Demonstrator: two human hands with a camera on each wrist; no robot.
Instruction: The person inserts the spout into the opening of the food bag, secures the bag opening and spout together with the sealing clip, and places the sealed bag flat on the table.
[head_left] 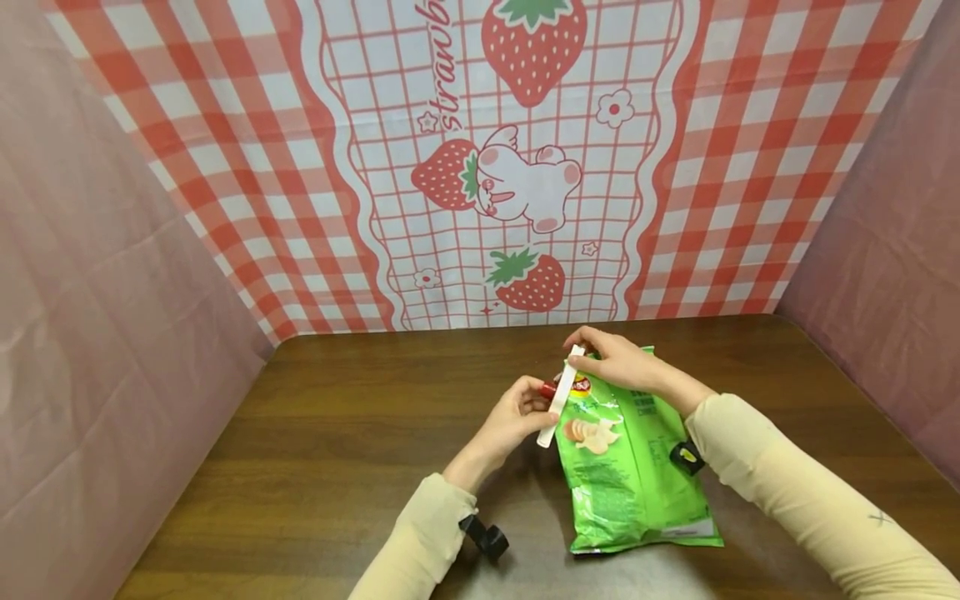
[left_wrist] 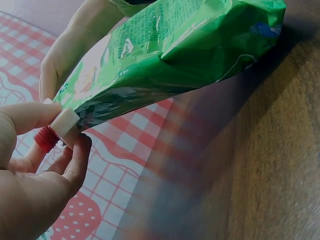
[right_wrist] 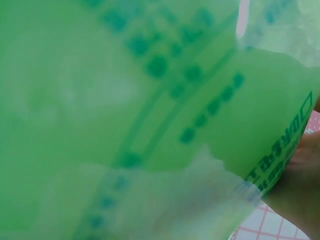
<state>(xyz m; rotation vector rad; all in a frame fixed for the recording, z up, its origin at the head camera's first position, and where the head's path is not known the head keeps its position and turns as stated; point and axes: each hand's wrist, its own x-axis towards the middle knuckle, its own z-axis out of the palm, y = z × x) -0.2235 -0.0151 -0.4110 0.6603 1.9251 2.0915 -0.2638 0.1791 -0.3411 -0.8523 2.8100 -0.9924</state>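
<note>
A green potato chip bag (head_left: 637,492) lies at a slant with its top edge toward the left, where a long white bag clip (head_left: 564,397) runs along it. A ribbed red screw cap (left_wrist: 46,139) sticks out from the clip's side. My left hand (head_left: 513,423) pinches the clip's near end between thumb and fingers, seen close up in the left wrist view. At the clip's far end my right hand (head_left: 621,360) grips it, thumb on top. Green film of the bag fills most of the right wrist view and hides the right fingers there.
A brown wooden table (head_left: 315,450) carries the bag. Behind stands a red-and-white checked cloth (head_left: 225,125) with strawberry prints, and pink cloths (head_left: 97,292) hang at both sides. Black camera mounts (head_left: 487,540) sit at the wrists, the right one against the bag.
</note>
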